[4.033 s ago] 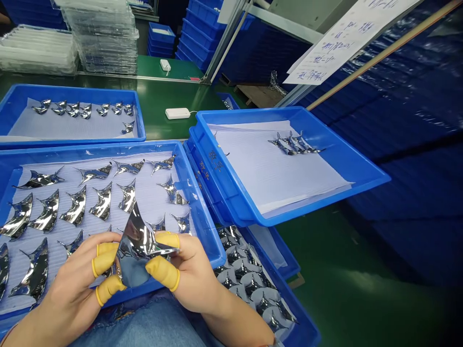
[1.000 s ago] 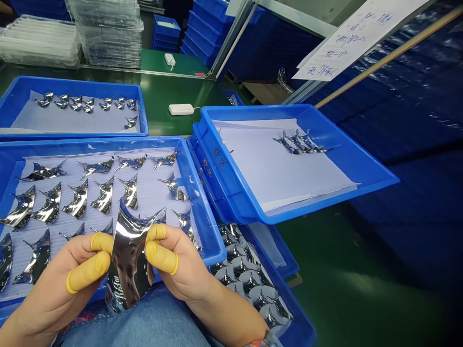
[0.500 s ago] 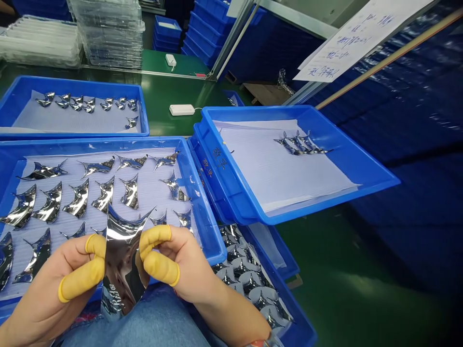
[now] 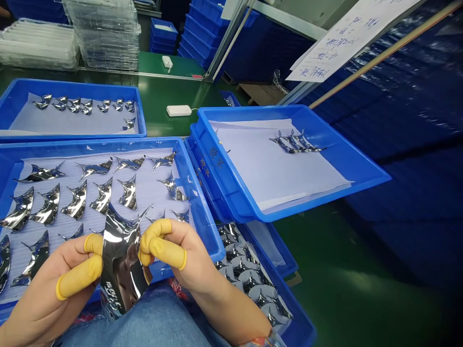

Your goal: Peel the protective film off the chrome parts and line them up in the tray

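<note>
The left hand and right hand pinch a curved mirror-finish foil piece between them, above the person's denim lap. Yellow finger cots cover the fingertips, and printed lettering shows near the foil's lower edge. Just beyond, a sheet-lined blue tray holds rows of similar pieces lying apart. A tilted blue tray sits beside it on the right, with a small cluster of pieces towards its far side. Near right, another blue tray holds closely packed pieces. A further blue tray stands far left on the green bench.
</note>
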A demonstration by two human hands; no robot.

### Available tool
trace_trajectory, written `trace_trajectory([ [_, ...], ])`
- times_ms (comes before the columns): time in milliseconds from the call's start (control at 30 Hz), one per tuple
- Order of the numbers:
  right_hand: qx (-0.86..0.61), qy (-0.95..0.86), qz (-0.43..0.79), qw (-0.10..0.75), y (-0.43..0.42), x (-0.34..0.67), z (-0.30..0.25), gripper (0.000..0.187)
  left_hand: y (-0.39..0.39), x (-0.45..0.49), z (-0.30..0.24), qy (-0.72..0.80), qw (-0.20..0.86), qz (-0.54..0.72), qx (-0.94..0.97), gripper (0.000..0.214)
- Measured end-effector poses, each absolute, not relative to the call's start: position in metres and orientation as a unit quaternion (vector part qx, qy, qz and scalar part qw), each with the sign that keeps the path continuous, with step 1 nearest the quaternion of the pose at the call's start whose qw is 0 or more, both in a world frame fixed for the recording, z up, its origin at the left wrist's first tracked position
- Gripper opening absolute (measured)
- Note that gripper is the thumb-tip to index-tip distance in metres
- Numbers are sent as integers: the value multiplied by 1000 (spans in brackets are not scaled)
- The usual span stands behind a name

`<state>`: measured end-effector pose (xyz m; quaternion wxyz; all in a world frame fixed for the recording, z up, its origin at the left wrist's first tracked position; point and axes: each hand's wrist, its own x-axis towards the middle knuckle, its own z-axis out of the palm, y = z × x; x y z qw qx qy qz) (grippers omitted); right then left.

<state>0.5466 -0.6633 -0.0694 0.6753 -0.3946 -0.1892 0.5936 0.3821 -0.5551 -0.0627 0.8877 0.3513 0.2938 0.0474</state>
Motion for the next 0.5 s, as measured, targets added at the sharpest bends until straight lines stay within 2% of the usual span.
trace_trajectory([
  [200, -391, -182, 599, 675, -664, 546, -73, 18, -555, 384, -60, 281, 907, 67, 307, 13],
  [500, -422, -209, 603, 644, -664, 545, -77, 39, -555, 384, -63, 287, 914, 71, 279, 16],
])
